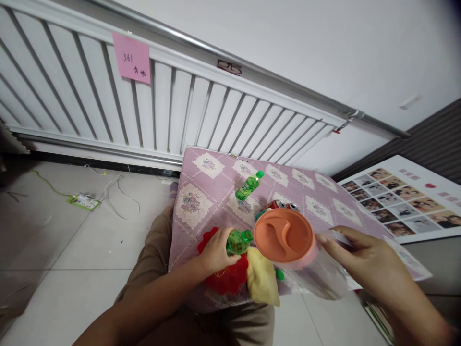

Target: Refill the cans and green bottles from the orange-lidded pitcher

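Gripping a small green plastic bottle (238, 241) in my left hand (215, 251); my right hand (355, 254) is pinching a clear plastic bag (317, 276); the second green bottle (248, 186) is lying untouched on the counter (216, 192).

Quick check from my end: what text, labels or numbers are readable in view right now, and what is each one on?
"361" on the pink sticky note on the radiator; the handwriting below it is unclear.
Small dark label on the radiator's top rail: too blurred to read.
Green bottle labels: too small to read.
Photo board captions: too small to read.
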Available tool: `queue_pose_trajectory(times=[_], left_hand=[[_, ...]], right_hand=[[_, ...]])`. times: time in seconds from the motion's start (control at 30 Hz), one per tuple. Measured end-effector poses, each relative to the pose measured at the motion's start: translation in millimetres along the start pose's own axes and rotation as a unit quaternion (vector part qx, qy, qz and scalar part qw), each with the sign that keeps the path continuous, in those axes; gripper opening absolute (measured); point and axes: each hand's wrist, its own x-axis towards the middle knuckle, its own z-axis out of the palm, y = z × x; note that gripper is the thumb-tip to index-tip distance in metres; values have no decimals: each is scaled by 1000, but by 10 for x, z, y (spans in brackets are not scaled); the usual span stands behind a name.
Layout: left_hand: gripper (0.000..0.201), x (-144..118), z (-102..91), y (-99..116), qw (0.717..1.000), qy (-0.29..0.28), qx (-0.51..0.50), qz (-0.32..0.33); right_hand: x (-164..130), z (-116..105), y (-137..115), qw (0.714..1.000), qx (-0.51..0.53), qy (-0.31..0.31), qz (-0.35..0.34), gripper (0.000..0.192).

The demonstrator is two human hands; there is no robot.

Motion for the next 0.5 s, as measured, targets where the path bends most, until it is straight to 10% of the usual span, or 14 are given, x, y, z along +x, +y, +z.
queue_pose_trajectory(times=[0.5], left_hand=[[71, 6, 6, 1, 1000, 2, 6, 11]], right_hand=[[82, -57, 31, 998, -62, -24, -18, 42]])
